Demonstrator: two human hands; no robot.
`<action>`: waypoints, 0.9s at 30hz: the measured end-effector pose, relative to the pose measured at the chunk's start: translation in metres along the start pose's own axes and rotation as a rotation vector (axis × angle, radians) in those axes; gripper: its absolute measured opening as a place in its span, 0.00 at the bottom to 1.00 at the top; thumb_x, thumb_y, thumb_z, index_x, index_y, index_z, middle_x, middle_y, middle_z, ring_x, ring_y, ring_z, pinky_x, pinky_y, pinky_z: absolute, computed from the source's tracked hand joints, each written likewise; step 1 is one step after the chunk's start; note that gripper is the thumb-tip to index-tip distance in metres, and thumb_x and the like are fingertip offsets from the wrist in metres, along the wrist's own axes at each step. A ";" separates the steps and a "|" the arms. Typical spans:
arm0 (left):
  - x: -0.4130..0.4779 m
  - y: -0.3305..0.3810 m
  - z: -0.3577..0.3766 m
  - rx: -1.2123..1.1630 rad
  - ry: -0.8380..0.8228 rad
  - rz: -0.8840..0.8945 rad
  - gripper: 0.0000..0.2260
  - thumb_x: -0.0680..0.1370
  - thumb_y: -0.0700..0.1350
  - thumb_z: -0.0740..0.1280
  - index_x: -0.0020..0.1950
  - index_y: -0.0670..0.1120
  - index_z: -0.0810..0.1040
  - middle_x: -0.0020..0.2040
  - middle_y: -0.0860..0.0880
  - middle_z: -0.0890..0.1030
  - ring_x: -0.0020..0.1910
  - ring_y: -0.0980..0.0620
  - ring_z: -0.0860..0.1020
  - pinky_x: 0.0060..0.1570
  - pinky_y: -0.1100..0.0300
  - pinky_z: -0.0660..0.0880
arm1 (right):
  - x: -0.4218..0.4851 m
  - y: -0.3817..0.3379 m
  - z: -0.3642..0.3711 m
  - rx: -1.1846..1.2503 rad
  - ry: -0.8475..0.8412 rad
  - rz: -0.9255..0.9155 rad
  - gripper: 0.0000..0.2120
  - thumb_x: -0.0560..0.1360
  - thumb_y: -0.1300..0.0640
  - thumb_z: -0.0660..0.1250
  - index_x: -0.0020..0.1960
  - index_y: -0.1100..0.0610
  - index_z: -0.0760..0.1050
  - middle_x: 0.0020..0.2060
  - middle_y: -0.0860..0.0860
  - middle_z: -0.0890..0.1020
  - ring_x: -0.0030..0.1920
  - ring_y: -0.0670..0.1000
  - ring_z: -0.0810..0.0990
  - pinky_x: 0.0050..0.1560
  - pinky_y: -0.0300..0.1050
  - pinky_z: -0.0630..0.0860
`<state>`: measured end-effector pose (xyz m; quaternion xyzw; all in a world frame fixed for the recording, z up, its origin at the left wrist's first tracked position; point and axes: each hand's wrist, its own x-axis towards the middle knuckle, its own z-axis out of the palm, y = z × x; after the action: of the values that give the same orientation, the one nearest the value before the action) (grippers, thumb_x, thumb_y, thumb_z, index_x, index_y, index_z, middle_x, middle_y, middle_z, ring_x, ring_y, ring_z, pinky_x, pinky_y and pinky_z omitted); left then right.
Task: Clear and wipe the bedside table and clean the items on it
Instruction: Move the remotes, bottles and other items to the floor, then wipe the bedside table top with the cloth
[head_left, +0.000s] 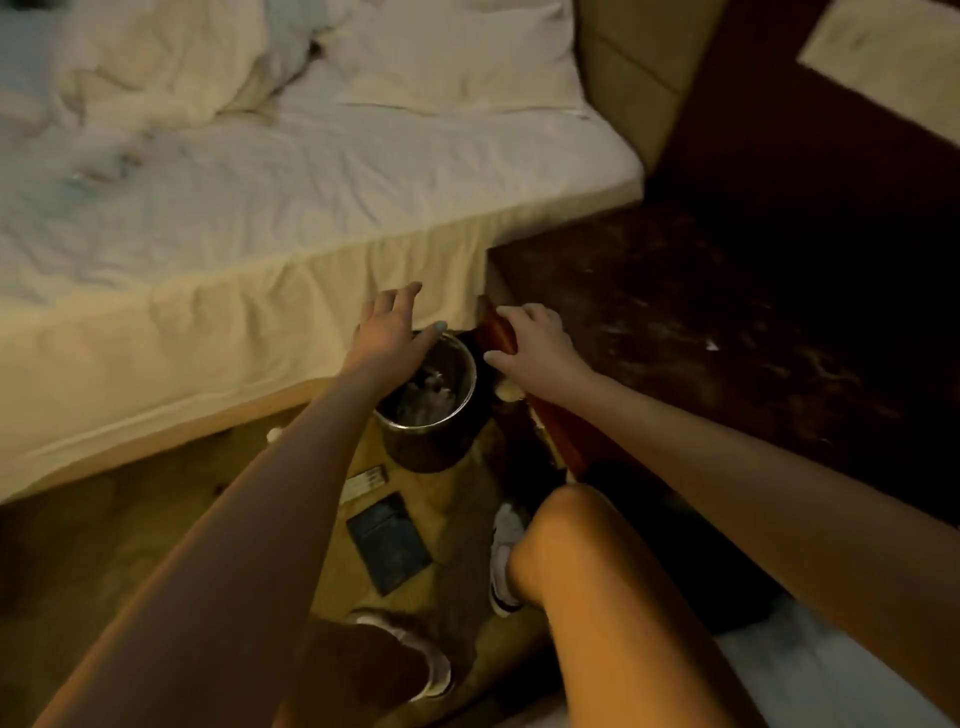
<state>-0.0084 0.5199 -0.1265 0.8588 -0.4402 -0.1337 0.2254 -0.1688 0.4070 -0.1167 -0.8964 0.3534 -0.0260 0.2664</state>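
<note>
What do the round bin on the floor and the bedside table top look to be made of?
The bin: apparently metal, polished; its rim and wall catch bright glints. The bedside table: seemingly dark varnished wood, reddish at the front edge, with pale smears or dust on top; blur hides any grain.

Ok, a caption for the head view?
Left hand over the metal bin, right hand on the edge of the bedside table.

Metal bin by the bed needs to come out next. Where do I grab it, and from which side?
Take the metal bin by its open rim, coming down from above. It stands upright, squeezed between the bed and the bedside table, so its walls look hard to reach from the sides. The left hand hovers open over the far rim.
</note>
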 end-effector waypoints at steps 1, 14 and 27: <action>-0.002 0.020 0.007 -0.046 0.016 0.014 0.28 0.81 0.55 0.61 0.78 0.48 0.57 0.75 0.42 0.63 0.74 0.41 0.60 0.70 0.44 0.61 | -0.014 0.013 -0.011 0.025 0.028 0.021 0.30 0.77 0.49 0.65 0.74 0.54 0.60 0.73 0.56 0.62 0.74 0.56 0.55 0.71 0.54 0.59; -0.060 0.217 0.070 -0.363 -0.097 0.188 0.20 0.80 0.47 0.67 0.70 0.44 0.71 0.64 0.47 0.76 0.62 0.51 0.74 0.60 0.59 0.71 | -0.175 0.187 -0.116 0.123 0.159 0.247 0.23 0.78 0.49 0.65 0.70 0.56 0.69 0.67 0.55 0.70 0.68 0.53 0.69 0.64 0.45 0.66; -0.105 0.237 0.191 -0.140 -0.512 0.135 0.11 0.76 0.52 0.71 0.53 0.47 0.80 0.47 0.52 0.81 0.41 0.57 0.79 0.37 0.67 0.73 | -0.221 0.235 -0.060 0.270 -0.003 0.394 0.16 0.74 0.48 0.71 0.56 0.57 0.77 0.44 0.50 0.80 0.44 0.49 0.80 0.45 0.46 0.79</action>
<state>-0.3153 0.4334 -0.1682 0.7481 -0.5287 -0.3614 0.1738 -0.4937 0.3795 -0.1504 -0.7664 0.5144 -0.0192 0.3842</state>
